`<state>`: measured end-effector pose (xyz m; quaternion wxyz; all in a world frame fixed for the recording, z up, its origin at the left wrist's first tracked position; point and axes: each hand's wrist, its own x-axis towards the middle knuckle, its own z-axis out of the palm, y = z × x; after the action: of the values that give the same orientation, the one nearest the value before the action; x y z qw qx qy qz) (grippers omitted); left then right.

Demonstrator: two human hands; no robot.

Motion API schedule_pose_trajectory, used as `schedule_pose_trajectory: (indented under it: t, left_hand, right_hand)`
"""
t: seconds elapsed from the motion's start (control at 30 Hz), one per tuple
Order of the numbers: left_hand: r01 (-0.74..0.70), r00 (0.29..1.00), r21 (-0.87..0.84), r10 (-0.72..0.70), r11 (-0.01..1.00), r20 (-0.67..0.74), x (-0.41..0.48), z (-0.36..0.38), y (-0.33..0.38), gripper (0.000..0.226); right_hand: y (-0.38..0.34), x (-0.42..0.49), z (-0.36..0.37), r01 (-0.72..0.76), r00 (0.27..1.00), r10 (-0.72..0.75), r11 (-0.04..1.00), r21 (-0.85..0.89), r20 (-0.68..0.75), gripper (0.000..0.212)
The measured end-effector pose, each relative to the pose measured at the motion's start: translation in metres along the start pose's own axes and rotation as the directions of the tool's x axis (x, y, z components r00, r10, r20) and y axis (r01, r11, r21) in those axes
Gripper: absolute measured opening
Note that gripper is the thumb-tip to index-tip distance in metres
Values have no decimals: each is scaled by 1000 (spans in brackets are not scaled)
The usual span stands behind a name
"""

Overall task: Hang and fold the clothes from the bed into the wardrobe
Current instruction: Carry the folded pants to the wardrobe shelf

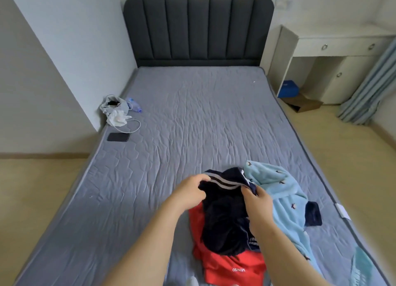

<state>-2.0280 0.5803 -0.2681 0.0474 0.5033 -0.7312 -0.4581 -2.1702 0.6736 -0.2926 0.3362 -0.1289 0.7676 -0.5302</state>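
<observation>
1. The left hand [190, 191] has its fingers curled round one end of the striped band [225, 183] on the navy garment [222, 221], a firm pinch.
2. The right hand [257, 202] matches it, fingers and thumb closed on the same garment's edge at the other end of the band, so both hands are gripping cloth.
3. That navy garment sits at the foot end of the bed [192, 114], toward its right side, bunched on top of the pile with its band pulled between the hands.
4. Under it on the bed lies a red garment [231, 266] with white lettering, crumpled and unfolded.
5. Nearer the bed's right edge, a light blue fleece garment [282, 191] sprawls over a small navy piece [313, 214]. It is also unfolded.
6. Up the bed's left edge are a phone [118, 137], a white cable [135, 127], a grey bag [113, 105] and a water bottle [134, 105].
7. Progress looks early: the navy garment seems to be only just picked out for sorting.
8. Nothing in view is folded or on a hanger, and no wardrobe shows.
9. At least four pieces are left to fold or hang.
</observation>
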Motion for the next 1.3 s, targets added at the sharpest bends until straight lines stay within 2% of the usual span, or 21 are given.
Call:
schedule_pose_trajectory:
  t: [0.07,0.13,0.2,0.27,0.37,0.4,0.47,0.57,0.63,0.7,0.8,0.87,0.93,0.97,1.07,1.1,1.13,1.17,1.23,1.27,1.3]
  left_hand:
    - [-44,982,-38,50,998,184,4,18,2,55]
    - [-85,936,-127,123,988,330,6,36,3,67]
    - [-122,915,-176,179,977,363,10,53,7,83]
    - [-184,942,-250,243,951,230,14,66,13,84]
    - [-257,966,-252,254,933,-48,20,72,21,48]
    - [-251,967,-232,235,940,-95,21,71,22,38]
    - [-219,972,-295,182,930,-149,22,72,23,34]
    - [-154,977,-379,83,912,-197,21,69,25,27]
    - [-136,976,-307,73,942,-207,19,63,23,21]
    - [-177,974,-236,136,955,-181,17,58,20,15]
    - [-219,972,-145,202,965,-122,12,50,21,11]
    - [-223,971,-112,210,968,-116,11,41,22,6]
    - [-194,975,-103,180,976,-133,12,30,19,6]
    - [-173,977,-108,157,979,-142,11,25,17,8]
    - [-149,982,-146,129,978,-140,8,21,14,7]
    - [-159,982,-155,139,975,-132,5,21,14,8]
    - [-177,979,-157,157,972,-133,4,22,13,12]
    - [-197,973,-153,174,968,-149,4,22,12,14]
    - [-206,964,-175,169,963,-207,2,22,9,14]
    - [-193,966,-226,145,955,-213,1,23,6,13]
    - [-175,974,-305,119,936,-193,0,24,4,13]
  right_hand:
    - [-3,4,-8,-102,995,104,988,118,-7,19]
    - [-11,7,-16,-221,975,207,921,320,78,13]
    - [-19,7,-22,-290,956,237,858,423,174,12]
    - [-26,6,-25,-318,943,241,860,400,231,7]
    - [-30,7,-30,-332,925,227,872,360,304,7]
    - [-30,8,-32,-331,922,220,874,356,318,9]
    - [-28,8,-36,-325,922,208,874,361,328,12]
    - [-25,6,-36,-242,957,155,895,375,246,12]
    - [-24,9,-36,-124,988,85,933,337,127,30]
    - [-26,12,-35,21,993,-41,983,181,106,48]
    - [-26,10,-27,228,939,-177,962,-149,295,54]
    - [-26,5,-22,240,926,-141,936,-257,350,45]
    - [-23,1,-19,206,923,-98,942,-263,372,35]
    - [-21,0,-17,219,911,-99,939,-267,400,41]
    - [-19,-4,-10,350,832,-134,880,-321,539,75]
    - [-19,-5,-8,388,824,-145,848,-361,547,79]
    - [-18,-5,-6,406,839,-161,821,-401,520,75]
    - [-18,-3,-6,412,859,-191,808,-421,475,60]
    - [-23,-3,-9,406,890,-259,825,-393,376,14]
    - [-26,-3,-10,389,903,-276,852,-350,330,6]
    - [-29,-4,-11,386,908,-298,867,-316,293,16]
